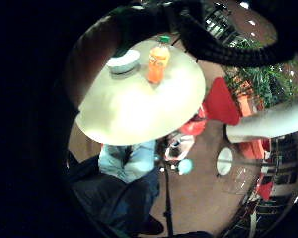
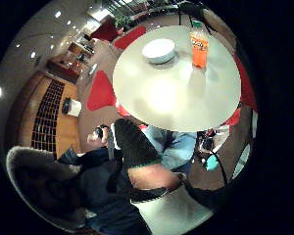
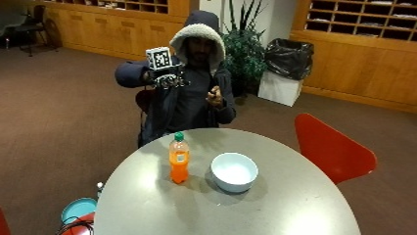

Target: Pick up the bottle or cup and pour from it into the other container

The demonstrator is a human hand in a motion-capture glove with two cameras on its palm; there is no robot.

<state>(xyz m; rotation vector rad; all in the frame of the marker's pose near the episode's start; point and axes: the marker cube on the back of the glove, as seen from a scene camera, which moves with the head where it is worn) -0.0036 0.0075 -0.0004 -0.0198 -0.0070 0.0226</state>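
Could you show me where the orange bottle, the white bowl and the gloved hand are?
orange bottle (image 3: pixel 178 164): outside view, on its orange body.
white bowl (image 3: pixel 234 172): outside view, on its inside.
gloved right hand (image 3: pixel 166 78): outside view, on the raised glove, above the table.

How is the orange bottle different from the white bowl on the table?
The bottle is tall, narrow and orange; the bowl is low, wide and white. The bottle has a green cap on, while the bowl is open on top. Both stand upright, side by side on the round table.
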